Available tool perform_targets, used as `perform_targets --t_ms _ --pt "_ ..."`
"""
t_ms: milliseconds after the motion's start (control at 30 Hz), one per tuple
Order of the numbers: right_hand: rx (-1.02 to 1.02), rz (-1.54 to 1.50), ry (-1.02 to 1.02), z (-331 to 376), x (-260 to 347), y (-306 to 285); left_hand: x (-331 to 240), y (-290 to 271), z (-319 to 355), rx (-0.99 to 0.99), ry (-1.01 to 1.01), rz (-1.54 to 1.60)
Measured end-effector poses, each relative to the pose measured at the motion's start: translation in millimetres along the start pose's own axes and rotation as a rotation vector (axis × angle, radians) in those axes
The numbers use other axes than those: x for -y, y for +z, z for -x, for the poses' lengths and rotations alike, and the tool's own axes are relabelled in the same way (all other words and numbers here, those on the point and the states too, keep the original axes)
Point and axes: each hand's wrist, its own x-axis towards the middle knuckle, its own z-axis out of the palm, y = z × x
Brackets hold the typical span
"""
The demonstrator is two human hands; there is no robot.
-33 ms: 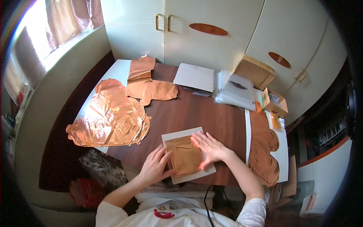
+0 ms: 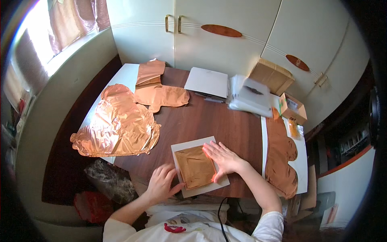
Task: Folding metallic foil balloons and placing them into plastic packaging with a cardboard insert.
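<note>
One dark brown, wood-grained surface (image 2: 201, 125) is carrying four copper-coloured foil pieces. The largest, a shiny crinkled foil shape (image 2: 121, 127), is spreading along the left edge; a wavy-sided foil strip (image 2: 280, 149) is lining the right edge; a branching foil piece (image 2: 163, 94) is lying toward the far left corner. One white rectangular card (image 2: 188, 145) is lying at the front edge. One brown cardboard box (image 2: 271, 76), one pile of clear plastic sleeves (image 2: 252, 101) and one stack of white sheets (image 2: 207, 82) are sitting along the far edge, right of its middle. The fourth foil piece, a folded foil square (image 2: 195, 167), is resting on the card. One small open tan box (image 2: 293, 108) is standing near the far right corner.

Two bare hands are flanking the square. The right hand (image 2: 227, 159) is lying with fingers spread along its right side, gripping nothing. The left hand's (image 2: 160, 180) fingers are curving loosely, empty, just beside the card's left edge, the thumb tip nearing the square's lower left corner; whether it is touching, I cannot tell.
</note>
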Motion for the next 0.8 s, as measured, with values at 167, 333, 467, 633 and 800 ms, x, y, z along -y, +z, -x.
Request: perform_targets --t_ms 167,333,467,633,800 --pt "-0.027 0.014 -0.090 -9 31 3 -20 -11 54 0.533 -0.740 0.626" --pt "-0.034 -0.010 -0.135 -16 57 0 -8 27 66 0.173 -1.139 1.523" --pt "-0.050 -0.026 -0.116 -14 60 4 -24 11 37 0.146 -1.308 1.413" --pt "0.040 -0.049 -0.173 -24 59 -12 -14 31 62 0.024 -1.111 1.465" --pt "-0.527 0.040 -0.068 -71 -46 -34 -11 42 78 -0.027 -1.056 1.512"
